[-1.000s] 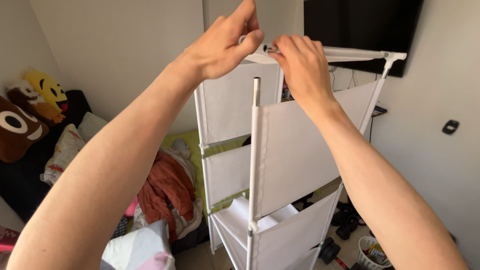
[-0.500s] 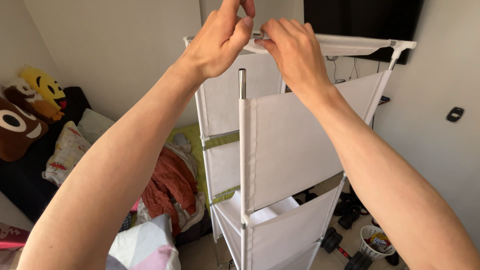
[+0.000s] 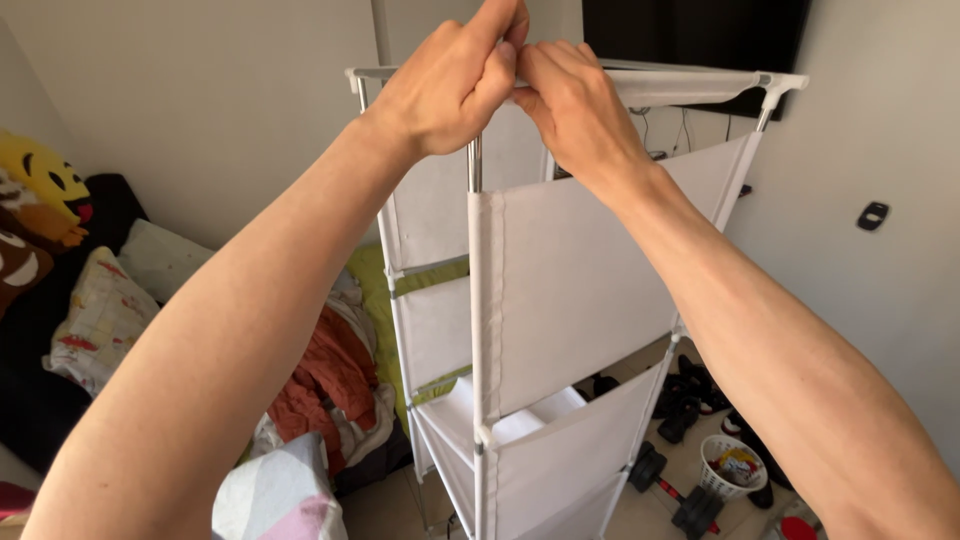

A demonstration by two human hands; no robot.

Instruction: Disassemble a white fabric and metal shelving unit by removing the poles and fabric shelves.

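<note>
Up at the top of the metal pole point(image 3: 474, 165), both hands meet: left hand point(image 3: 450, 85) and right hand point(image 3: 575, 105) pinched shut together on the white fabric rack point(image 3: 570, 290) top edge. Lower down, orange clothes point(image 3: 325, 385) heap on the bed; beyond, a dark screen point(image 3: 700, 35) hangs on the wall.

Both arms raised, left hand point(image 3: 450, 85) and right hand point(image 3: 575, 110) touching (fingers pinched together).

The rack point(image 3: 560, 300) has matt white cloth panels, a shiny metal pole point(image 3: 474, 165) and white plastic corner joints point(image 3: 782, 86).
</note>
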